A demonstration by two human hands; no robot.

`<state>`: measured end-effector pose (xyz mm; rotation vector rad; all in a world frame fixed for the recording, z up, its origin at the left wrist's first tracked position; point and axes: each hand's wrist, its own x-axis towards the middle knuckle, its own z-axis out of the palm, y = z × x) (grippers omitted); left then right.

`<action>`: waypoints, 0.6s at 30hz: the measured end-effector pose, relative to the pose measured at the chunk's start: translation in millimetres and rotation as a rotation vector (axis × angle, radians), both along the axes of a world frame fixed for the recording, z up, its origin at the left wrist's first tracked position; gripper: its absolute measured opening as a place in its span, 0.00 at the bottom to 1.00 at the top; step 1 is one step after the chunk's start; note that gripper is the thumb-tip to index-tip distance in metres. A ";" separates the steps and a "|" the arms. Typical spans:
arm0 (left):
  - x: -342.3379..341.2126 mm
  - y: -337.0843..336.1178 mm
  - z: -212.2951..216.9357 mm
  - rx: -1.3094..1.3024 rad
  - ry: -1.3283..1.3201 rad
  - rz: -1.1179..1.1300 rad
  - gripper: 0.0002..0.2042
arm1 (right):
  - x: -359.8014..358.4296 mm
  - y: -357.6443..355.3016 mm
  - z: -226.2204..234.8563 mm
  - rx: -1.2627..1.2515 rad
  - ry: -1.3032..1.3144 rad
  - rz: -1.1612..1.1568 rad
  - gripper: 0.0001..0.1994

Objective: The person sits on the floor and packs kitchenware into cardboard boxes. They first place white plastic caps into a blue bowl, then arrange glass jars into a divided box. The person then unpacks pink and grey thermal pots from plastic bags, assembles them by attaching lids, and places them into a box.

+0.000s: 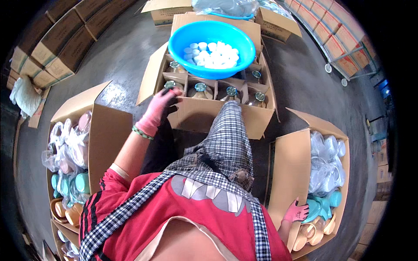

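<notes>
My left hand (pixel 162 107), in a pink glove with dark fingertips, is over the near-left edge of an open cardboard box (pixel 209 108). Its fingers are apart, beside a clear glass bottle (pixel 170 85) with a teal neck, and I see nothing in them. Similar bottles (pixel 200 89) stand upright in the box's divided compartments. My right hand (pixel 297 212), also gloved, reaches into the right-hand box (pixel 289 169) with fingers spread. It is at the teal plastic parts (pixel 320 209), just above peach-coloured ones (pixel 316 238); whether it touches them I cannot tell.
A blue basin (pixel 212 74) of small white caps (pixel 217 55) rests over the bottle box's far part. Another open box (pixel 109 135) on my left holds bagged clear, teal and peach parts. Stacked cartons (pixel 65 48) stand far left; a wheeled rack (pixel 335 48) of cartons stands far right.
</notes>
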<state>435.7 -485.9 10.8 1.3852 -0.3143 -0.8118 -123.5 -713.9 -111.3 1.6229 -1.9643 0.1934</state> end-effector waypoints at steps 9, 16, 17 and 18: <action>98.6 -111.3 -66.8 -0.080 0.452 0.142 0.40 | 11.5 0.5 11.2 0.095 -0.060 -0.002 0.31; 122.1 -166.8 -97.6 -0.273 0.545 0.206 0.17 | 20.9 -2.8 18.0 0.216 -0.095 -0.136 0.32; 120.9 -160.2 -87.7 -0.284 0.570 0.240 0.15 | 24.2 -4.5 19.3 0.233 -0.107 -0.157 0.32; 120.3 -149.6 -76.6 -0.297 0.594 0.279 0.13 | 26.6 -7.0 19.8 0.250 -0.118 -0.175 0.32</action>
